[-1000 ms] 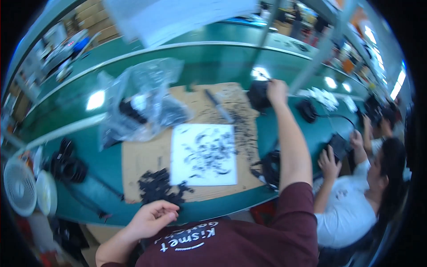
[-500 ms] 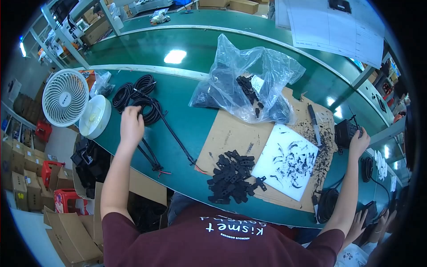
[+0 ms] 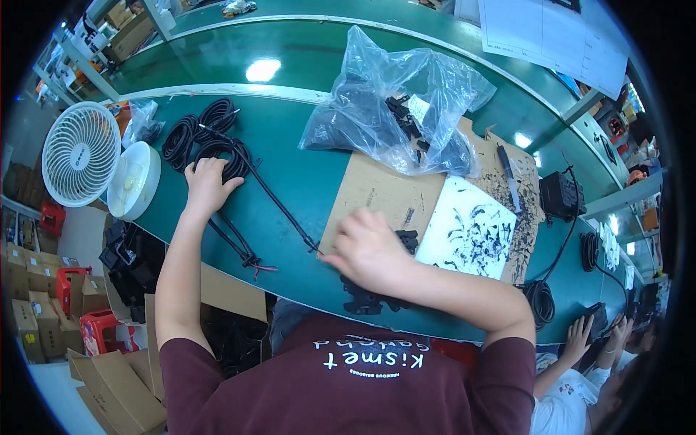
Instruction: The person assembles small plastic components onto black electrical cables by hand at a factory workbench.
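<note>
My left hand (image 3: pixel 207 185) lies at the near edge of a bundle of coiled black cables (image 3: pixel 217 148), its thumb spread away from its fingers and the fingertips touching the coil. One straight black cable length (image 3: pixel 279 209) runs from the bundle towards my right hand (image 3: pixel 368 250). That hand is blurred over the cardboard, its thumb close to the cable's stripped end; whether it grips anything is unclear. Under it, partly hidden by hand and forearm, lies a pile of flat black pieces (image 3: pixel 365 301). Other cable ends with red wires (image 3: pixel 264 268) lie near the table's front edge.
A white board (image 3: pixel 464 228) with black scraps lies on cardboard (image 3: pixel 391 190), beside a knife-like tool (image 3: pixel 509 177). Behind stands a clear plastic bag (image 3: pixel 399 109) of black parts. A white fan (image 3: pixel 83 154) is at left, a black box (image 3: pixel 562 196) at right. A co-worker's hand (image 3: pixel 578 339) is at lower right.
My right hand has left the black box at the right and come across to the cable end by the black pieces. My left thumb has spread away from the fingers. The view has shifted slightly.
</note>
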The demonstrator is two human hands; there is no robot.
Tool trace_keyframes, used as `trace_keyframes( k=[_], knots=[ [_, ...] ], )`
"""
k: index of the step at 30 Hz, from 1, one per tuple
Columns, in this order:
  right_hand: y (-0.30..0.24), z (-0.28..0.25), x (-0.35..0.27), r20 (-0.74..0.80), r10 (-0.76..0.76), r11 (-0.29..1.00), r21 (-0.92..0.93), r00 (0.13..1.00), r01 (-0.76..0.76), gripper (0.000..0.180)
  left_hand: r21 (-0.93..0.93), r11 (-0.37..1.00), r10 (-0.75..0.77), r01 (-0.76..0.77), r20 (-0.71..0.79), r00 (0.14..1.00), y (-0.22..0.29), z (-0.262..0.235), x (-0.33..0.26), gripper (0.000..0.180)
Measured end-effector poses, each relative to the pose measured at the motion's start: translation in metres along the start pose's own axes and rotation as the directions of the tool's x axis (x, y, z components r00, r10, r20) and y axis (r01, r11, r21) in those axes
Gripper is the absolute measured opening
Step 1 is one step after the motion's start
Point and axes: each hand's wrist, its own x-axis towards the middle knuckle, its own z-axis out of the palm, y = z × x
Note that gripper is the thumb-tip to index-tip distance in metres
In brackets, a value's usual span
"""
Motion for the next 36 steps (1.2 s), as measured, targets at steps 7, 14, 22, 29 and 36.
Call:
trace_keyframes(
  k=[7,14,22,29,36],
  knots=[
    [-0.019,0.055,0.036,0.196,0.003,0.982,-0.185,0.981,0.034,0.027,-0.018,0.997,-0.073,0.074,0.029,0.997,-0.004,-0.016,-0.038,0.043],
    [-0.033,-0.025,0.028,0.375,0.296,0.826,0.361,0.878,-0.433,0.029,-0.034,0.998,-0.047,0.048,0.039,0.998,0.011,-0.033,-0.072,0.042],
    [-0.042,-0.044,-0.048,0.387,0.166,0.754,0.543,0.907,-0.369,0.027,-0.094,0.981,0.166,-0.169,-0.042,0.985,0.105,-0.087,-0.096,0.067],
    [-0.048,-0.041,-0.093,0.301,0.169,0.706,0.628,0.939,-0.328,0.012,-0.465,0.751,0.644,-0.469,0.357,0.676,0.169,-0.087,-0.115,0.067],
    [-0.037,-0.059,-0.114,0.311,0.264,0.678,0.613,0.913,-0.405,0.011,-0.458,0.749,0.653,-0.479,0.383,0.654,0.156,-0.075,-0.119,0.044]
  ],
)
